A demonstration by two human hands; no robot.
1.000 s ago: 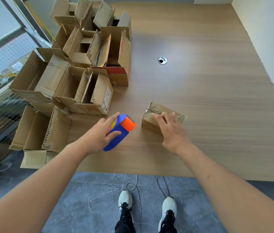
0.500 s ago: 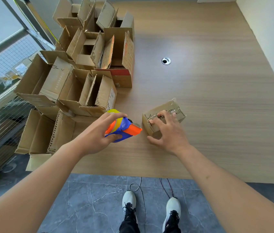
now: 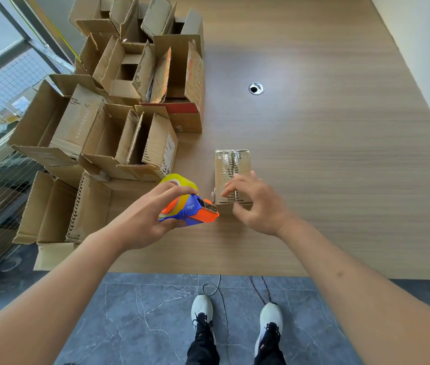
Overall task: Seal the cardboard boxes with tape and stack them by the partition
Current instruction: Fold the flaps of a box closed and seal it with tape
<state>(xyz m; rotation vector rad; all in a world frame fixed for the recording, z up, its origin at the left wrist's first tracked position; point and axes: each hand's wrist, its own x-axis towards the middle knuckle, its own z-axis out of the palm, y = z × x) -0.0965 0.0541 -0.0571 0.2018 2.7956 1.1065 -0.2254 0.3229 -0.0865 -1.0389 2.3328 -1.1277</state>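
A small closed cardboard box (image 3: pixel 231 164) lies on the wooden table (image 3: pixel 327 154), its long side running away from me, with shiny tape along its top seam. My right hand (image 3: pixel 256 204) holds its near end, fingers on top and thumb against the near face. My left hand (image 3: pixel 145 219) grips a blue and orange tape dispenser (image 3: pixel 190 209) carrying a yellow roll. The dispenser's orange nose touches the box's near left corner.
Several open, unsealed cardboard boxes (image 3: pixel 129 143) crowd the table's left side, next to a mesh partition (image 3: pixel 3 101). A round cable grommet (image 3: pixel 256 88) sits in the tabletop further back. A white wall runs along the right. My feet stand on grey floor tiles.
My right hand has turned the small box so its long side points away from me. My left hand has tilted the dispenser and brought its nose to the box's near corner.
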